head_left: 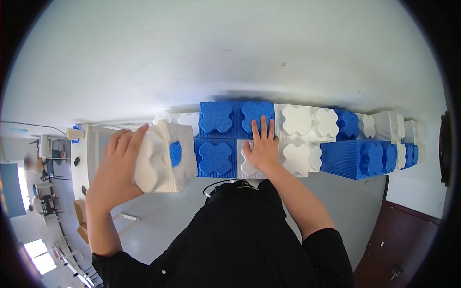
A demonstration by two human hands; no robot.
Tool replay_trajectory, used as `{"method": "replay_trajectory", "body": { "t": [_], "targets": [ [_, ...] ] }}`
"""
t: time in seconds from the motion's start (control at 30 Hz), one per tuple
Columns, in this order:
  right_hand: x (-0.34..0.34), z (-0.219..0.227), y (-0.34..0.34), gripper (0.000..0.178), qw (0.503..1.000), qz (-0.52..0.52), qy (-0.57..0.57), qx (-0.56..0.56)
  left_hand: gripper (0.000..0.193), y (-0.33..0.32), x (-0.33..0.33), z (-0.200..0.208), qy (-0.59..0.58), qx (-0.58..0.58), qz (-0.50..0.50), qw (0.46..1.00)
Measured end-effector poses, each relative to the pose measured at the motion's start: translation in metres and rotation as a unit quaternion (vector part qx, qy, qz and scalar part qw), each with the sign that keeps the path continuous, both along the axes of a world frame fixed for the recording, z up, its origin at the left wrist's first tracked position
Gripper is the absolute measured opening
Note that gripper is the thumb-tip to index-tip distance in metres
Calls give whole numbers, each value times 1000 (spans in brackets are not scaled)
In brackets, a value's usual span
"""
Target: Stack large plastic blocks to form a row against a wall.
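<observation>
My left hand (114,168) is wrapped round a white foam building block (185,165), gripping its lobed knob end. That block is tilted on its side, with a blue patch on the face turned to the right. It overlaps the left end of the block row in view, so I cannot tell whether it touches. My right hand (265,152) lies flat, fingers spread, across a white block with lobed studs (245,167); its fingertips reach the blue block (216,117) behind. A second blue block (215,158) sits just left of that hand.
The blue and white stack runs along a pale wall (230,57), stepping down to the right past a blue block (338,158). A white table (82,168) and a cardboard box (80,222) are at left. People sit farther off left; a dark red door (398,245) is at right.
</observation>
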State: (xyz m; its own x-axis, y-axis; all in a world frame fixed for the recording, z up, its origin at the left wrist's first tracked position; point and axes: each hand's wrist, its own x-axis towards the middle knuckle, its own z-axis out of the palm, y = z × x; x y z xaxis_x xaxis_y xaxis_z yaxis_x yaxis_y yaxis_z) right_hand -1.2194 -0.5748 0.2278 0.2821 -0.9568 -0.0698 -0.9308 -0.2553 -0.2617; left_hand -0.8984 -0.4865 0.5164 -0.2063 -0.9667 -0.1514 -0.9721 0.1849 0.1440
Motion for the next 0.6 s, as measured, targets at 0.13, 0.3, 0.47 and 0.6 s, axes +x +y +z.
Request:
{"method": "replay_trajectory", "body": {
  "t": [0.13, 0.3, 0.47, 0.6],
  "targets": [
    [-1, -4, 1, 83, 1000, -2, 0, -6, 113, -4, -32, -18, -32, 44, -51, 997],
    [-1, -14, 1, 83, 998, 15, -41, -35, 113, -13, -81, -70, -21, 16, -114, 993],
    [-5, -16, 1, 83, 998, 10, -51, -38, 114, -18, -94, -79, -4, -5, -127, 992],
    [-2, -13, 1, 83, 998, 13, -44, -41, 115, -20, -93, -80, 21, 0, -123, 992]
  ]
}}
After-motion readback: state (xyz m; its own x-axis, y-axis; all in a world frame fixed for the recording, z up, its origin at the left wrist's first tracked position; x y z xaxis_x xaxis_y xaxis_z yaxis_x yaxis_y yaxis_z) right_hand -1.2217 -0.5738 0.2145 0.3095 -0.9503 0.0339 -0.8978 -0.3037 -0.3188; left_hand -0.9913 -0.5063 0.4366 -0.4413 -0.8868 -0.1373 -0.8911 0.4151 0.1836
